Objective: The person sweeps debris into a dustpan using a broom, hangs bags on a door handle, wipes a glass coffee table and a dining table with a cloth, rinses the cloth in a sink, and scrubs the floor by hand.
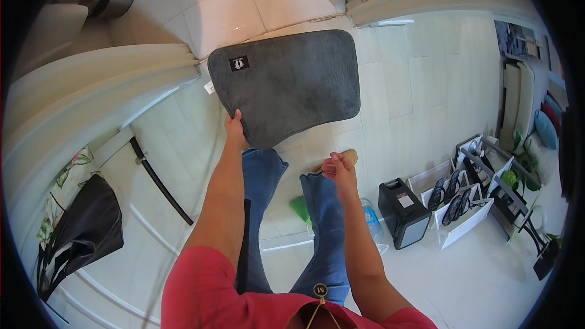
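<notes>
A dark grey bath mat [292, 82] with rounded corners and a small black patch is in front of me, its far edge near the doorway threshold. My left hand [236, 130] grips the mat's near left corner, thumb on top and the other fingers hidden beneath. The near edge of the mat curves inward beside that hand. A white tag sticks out from its left side. My right hand [337, 169] is off the mat, below its near right part, with the fingers loosely curled and nothing seen in them.
Door frames flank the tiled threshold [274, 32]. At the right stand a black speaker-like box [404, 214], a white shoe rack [466, 219] with slippers, and a water bottle [372, 224]. A black bag [91, 219] hangs at left. A green object [299, 208] lies behind my legs.
</notes>
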`<state>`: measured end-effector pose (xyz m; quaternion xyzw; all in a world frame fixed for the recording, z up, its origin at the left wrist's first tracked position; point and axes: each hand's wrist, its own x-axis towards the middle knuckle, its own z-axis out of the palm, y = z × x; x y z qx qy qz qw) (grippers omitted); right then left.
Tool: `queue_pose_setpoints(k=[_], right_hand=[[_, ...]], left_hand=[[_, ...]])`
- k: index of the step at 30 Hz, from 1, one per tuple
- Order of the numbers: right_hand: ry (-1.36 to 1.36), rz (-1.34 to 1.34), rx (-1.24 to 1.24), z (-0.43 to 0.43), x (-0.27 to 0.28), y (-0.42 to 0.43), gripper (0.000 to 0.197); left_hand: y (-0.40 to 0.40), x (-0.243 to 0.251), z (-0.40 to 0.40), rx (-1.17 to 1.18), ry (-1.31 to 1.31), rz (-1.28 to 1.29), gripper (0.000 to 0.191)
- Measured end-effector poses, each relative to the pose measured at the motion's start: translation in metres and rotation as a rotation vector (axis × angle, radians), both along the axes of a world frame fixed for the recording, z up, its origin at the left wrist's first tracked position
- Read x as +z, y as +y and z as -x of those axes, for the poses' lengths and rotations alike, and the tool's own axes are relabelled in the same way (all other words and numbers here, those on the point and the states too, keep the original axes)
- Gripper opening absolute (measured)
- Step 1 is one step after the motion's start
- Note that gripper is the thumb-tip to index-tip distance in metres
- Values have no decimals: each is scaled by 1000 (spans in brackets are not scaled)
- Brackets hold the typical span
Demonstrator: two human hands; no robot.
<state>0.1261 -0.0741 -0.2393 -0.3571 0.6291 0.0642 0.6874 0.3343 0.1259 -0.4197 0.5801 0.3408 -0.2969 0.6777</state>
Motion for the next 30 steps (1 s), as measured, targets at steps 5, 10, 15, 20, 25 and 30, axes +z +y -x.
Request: queue_pose_setpoints(k=[5,10,15,20,25,30], right_hand=[[41,36,153,-6,44,9,24],[9,107,194,-25,142,22,23],[-121,329,448,-78,224,41,19],[-257,301,528,-95,261,35,21],[-153,448,600,-75,263,2,23],[-112,424,592,-40,260,-38,22]], left_hand=[[31,55,9,-767,27,-927,54],[28,195,6,-1298,-176,-780,55],[50,270,-34,-1131,-500,-526,49],[57,336,-92,-1210,-504,-626,41],[60,368,-99,-1210,-582,-650,38],[44,374,-66,-1210,-582,-696,38]])
